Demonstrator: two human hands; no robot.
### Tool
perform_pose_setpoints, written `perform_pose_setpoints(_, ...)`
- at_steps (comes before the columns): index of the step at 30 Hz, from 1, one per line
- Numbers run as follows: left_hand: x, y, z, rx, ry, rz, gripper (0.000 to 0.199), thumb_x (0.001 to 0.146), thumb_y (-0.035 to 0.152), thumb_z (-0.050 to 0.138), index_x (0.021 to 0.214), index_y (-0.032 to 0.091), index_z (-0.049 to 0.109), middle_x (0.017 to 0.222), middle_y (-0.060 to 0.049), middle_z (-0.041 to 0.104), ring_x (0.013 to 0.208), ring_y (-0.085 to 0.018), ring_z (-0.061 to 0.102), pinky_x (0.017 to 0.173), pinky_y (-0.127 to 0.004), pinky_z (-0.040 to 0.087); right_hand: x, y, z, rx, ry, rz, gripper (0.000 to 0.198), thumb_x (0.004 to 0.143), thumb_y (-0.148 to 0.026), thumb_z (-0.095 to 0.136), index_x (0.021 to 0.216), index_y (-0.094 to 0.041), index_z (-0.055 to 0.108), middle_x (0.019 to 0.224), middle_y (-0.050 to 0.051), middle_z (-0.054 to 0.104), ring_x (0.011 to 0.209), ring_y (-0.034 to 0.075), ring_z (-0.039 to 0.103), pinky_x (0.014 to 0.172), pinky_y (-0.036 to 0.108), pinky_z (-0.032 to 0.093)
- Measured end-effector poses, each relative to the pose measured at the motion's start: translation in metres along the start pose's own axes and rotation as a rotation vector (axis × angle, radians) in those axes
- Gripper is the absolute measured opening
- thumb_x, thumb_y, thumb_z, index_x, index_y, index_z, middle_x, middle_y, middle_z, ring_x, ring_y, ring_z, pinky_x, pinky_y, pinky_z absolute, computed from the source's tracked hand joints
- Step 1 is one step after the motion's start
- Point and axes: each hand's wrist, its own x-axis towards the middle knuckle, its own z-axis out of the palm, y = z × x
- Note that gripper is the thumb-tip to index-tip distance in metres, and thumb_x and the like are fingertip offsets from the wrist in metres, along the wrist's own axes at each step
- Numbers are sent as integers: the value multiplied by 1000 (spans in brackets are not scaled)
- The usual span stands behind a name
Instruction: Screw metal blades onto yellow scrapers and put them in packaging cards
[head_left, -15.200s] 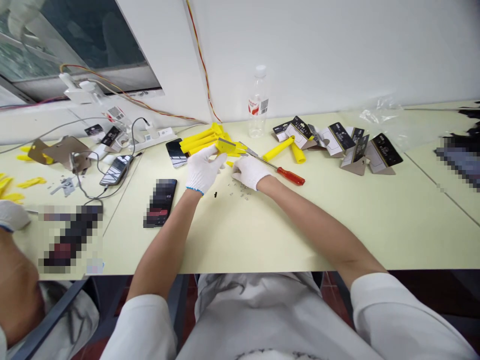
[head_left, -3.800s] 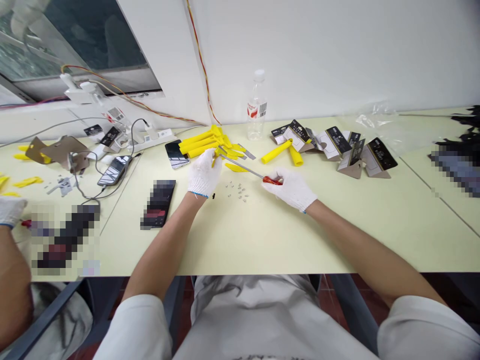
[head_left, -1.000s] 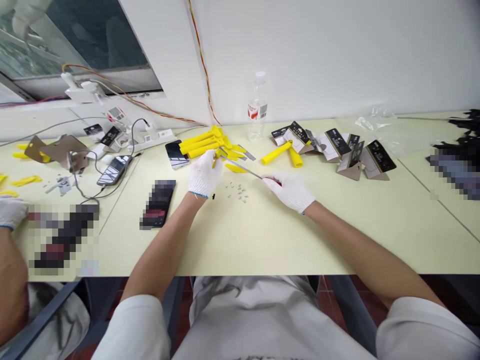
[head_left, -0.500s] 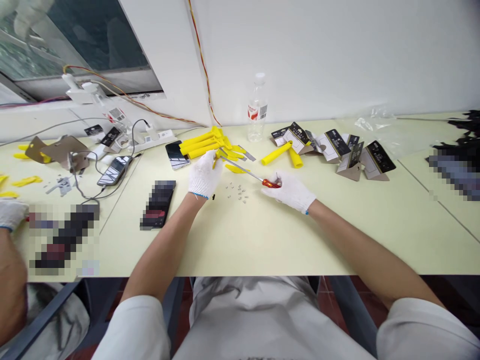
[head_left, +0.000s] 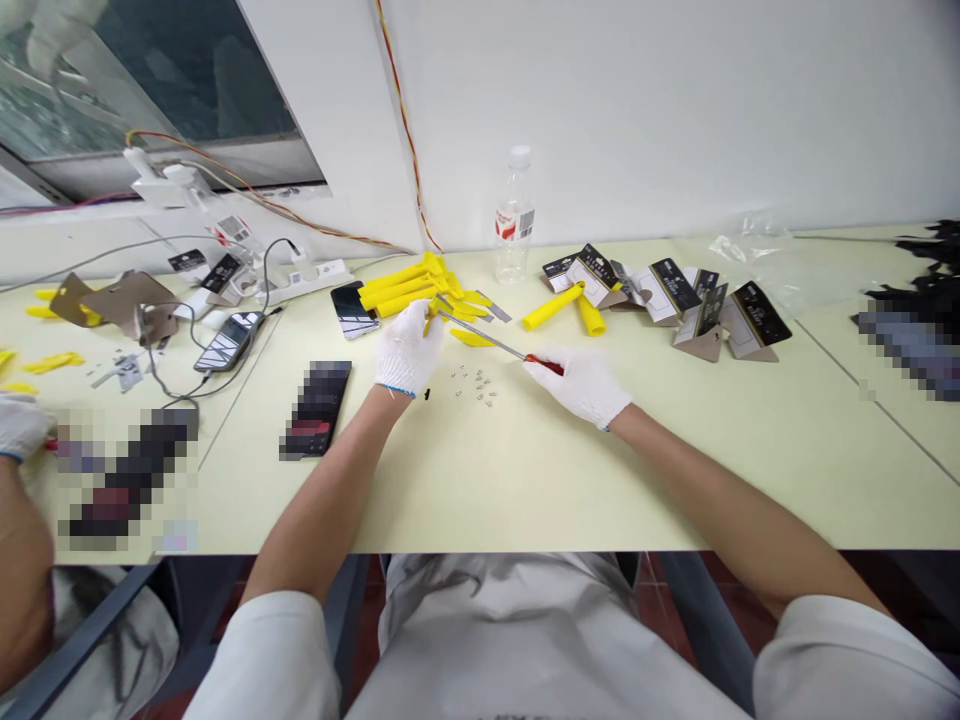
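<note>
My right hand, in a white knit glove, is closed around the red handle of a screwdriver. Its long shaft points left towards my left hand, also gloved, whose fingers pinch a small yellow plastic part at the shaft's tip. The exact shape of that part is hidden by the glove. Just behind the left hand lies a pile of yellow plastic handles. Yellow flat pieces and metal blades are beside it. Several small screws are scattered between my hands.
A water bottle stands by the wall. Yellow tubes and folded cardboard packaging lie behind my right hand. Two phones lie to the left. At the far left is a co-worker's gloved hand.
My right hand has rolled slightly around the screwdriver handle, so less of the red shows. The left hand and the yellow part have stayed nearly in place.
</note>
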Motion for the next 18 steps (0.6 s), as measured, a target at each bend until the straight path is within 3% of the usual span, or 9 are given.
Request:
perform_pose_setpoints(4,-1,1,0,-11,-16,-4,11,117,20,63,125,13,66,127,-10,79,107,-19,67,105,-35,53,-2,-7,-6,224,-203,156,57,110,-63,53,77,-21,73,55,1,54,53,16,48,56,30,36)
perform_pose_setpoints(10,0,-3,4,-48,5,18,14,115,24,62,125,21,71,131,-11,80,116,-27,75,107,-41,57,-1,-7,-11,488,-372,336,64,106,-80,56,79,-23,64,44,-5,39,40,10,26,42,27,19)
perform_pose_setpoints(14,0,-1,4,1,16,25,14,112,22,63,122,23,73,128,-11,82,117,-30,78,103,-40,59,-2,-9,-10,497,-315,328,55,85,-69,90,92,-26,57,52,-8,50,43,10,34,43,25,22)
perform_pose_setpoints(18,-1,2,2,52,-4,22,15,111,20,63,122,22,73,127,-11,82,118,-30,79,100,-37,60,-2,-8,-5,378,-144,303,53,80,-55,93,92,-27,50,64,-6,59,51,13,49,52,27,36)
